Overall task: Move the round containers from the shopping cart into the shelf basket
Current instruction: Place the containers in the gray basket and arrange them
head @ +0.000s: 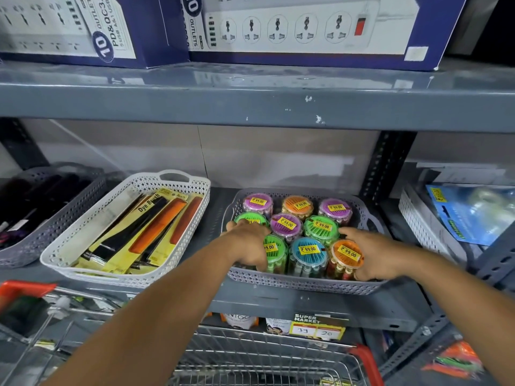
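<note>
A grey lattice shelf basket (306, 284) on the middle shelf holds several round clear containers with coloured lids and yellow price stickers. My left hand (246, 243) reaches into the basket's front left and wraps around a green-lidded container (276, 250). My right hand (376, 256) grips the orange-lidded container (347, 256) at the front right corner. A blue-lidded container (308, 252) stands between them. The wire shopping cart (267, 358) with red trim sits below my arms; no round containers show in its visible part.
A white basket (64, 263) of combs and dye brushes stands left of the grey one, and a darker basket (33, 246) further left. Another white basket (418, 229) sits at the right. The upper shelf edge (250, 107) overhangs, with power-strip boxes (306, 29) on it.
</note>
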Motion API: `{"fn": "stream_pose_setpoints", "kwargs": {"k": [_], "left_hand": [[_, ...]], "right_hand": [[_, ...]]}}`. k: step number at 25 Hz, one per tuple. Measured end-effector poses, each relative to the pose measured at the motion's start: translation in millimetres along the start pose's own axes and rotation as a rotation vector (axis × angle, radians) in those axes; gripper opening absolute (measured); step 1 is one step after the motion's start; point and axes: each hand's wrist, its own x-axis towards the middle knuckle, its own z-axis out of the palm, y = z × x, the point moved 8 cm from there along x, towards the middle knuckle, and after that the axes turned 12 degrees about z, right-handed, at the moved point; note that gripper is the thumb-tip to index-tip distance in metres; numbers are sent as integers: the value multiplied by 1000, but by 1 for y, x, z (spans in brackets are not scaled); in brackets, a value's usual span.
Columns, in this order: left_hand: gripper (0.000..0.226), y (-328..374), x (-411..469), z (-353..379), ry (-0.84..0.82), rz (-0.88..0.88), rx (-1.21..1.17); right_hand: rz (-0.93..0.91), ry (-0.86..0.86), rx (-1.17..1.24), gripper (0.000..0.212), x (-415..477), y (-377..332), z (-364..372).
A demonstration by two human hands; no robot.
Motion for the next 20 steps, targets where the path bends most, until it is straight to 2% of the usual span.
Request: {"fn": "stream_pose_setpoints", "kwargs": {"k": [11, 14, 18, 20], "left_hand": [[98, 5, -2, 1, -28, 45, -18], [99, 2, -9, 0, 10, 44, -156], [82, -2, -22, -6, 137, 41, -210], [72, 0, -29, -2, 192, 23, -141]], "right_hand": [[4, 6, -100, 109, 5, 4, 5], [20, -13, -53, 112, 7, 9, 6], [6, 49, 69, 113, 0, 8, 1], [-1, 89, 98, 108, -3, 8, 3]]}}
